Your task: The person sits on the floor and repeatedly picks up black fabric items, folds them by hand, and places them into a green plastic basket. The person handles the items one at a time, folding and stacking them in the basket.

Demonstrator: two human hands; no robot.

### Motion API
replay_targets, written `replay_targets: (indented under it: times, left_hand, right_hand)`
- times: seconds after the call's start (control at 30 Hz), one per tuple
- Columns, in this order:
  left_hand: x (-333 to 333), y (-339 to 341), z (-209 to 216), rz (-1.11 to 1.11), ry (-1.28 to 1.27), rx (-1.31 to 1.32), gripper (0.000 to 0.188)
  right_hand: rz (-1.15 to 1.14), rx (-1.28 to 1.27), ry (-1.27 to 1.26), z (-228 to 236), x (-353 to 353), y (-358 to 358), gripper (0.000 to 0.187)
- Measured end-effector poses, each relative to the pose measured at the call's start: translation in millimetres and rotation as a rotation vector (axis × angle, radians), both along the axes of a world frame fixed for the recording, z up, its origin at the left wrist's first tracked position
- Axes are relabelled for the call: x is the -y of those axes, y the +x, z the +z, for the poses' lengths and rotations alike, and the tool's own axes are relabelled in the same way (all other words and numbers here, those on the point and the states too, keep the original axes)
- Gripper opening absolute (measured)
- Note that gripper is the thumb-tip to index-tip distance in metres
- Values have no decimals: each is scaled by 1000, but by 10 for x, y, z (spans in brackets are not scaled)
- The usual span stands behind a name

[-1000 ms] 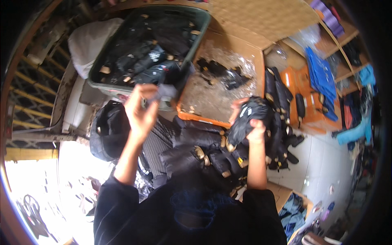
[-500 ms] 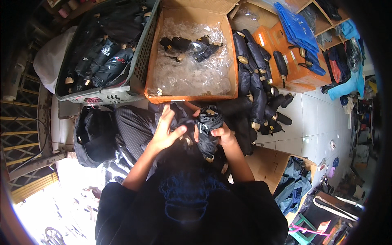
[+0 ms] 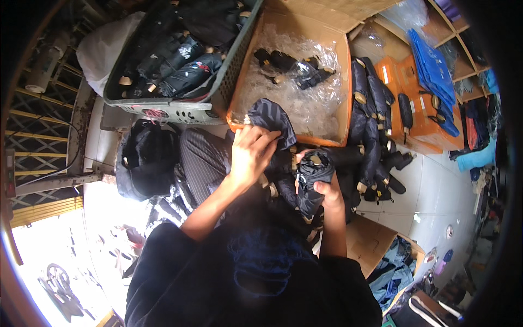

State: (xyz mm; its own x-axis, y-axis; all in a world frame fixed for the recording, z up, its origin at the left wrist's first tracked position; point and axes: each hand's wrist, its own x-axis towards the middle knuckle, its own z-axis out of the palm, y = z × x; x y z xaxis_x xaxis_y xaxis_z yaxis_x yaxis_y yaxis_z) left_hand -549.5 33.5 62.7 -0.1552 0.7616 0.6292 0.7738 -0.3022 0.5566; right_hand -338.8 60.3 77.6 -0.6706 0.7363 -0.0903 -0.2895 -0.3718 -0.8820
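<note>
My right hand (image 3: pixel 330 192) is wrapped round a folded black umbrella (image 3: pixel 315 170), its bundled end tilted up toward me. My left hand (image 3: pixel 250 155) pinches a limp black cloth sleeve (image 3: pixel 272 121), raised in front of the near edge of the cardboard box. The sleeve and the umbrella are apart. Below them, more black folded umbrellas with pale tips lie about my lap, partly hidden by my arms.
An open cardboard box (image 3: pixel 234 117) holds clear plastic wrappers and a few black umbrellas. Left of it stands a grey-green basket (image 3: pixel 180 111) full of umbrellas. Umbrellas (image 3: pixel 372 133) are piled to the right, beside orange boxes (image 3: pixel 395 82). Another carton (image 3: pixel 373 240) holds bluish cloth.
My left hand, empty and spread before, has closed on the black sleeve and lifted it toward the box. The right hand still grips the umbrella. The whole view has shifted and turned slightly.
</note>
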Motion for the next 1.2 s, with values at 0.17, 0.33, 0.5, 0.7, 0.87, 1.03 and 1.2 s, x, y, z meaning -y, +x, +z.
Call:
replay_targets:
  times: [0.17,0.33,0.5,0.7,0.87,1.03,1.2]
  left_hand:
    - [-12,136,-134,-22,-27,21,19]
    - [-19,211,-166,-51,-98,89,19]
    - [35,227,-207,-153,-129,98,23]
    - [158,276,-244,-174,-261,115,30]
    - [177,303,-270,-91,-294,243,17]
    - [198,321,-220,-80,-218,146,16]
    - [225,315,-199,-177,-127,64,19]
  right_hand:
    - [21,285,244,79,0,-102,62]
    - [-75,438,198,-57,70,-19,54]
    - [-174,468,146,-152,135,-9,47]
    - [-196,309,-130,-228,194,72,43]
    - [-221,460,239,-159,195,33,54]
    - [-86,609,631,-140,179,103,71]
    - [-97,760,464,-119,267,164,68]
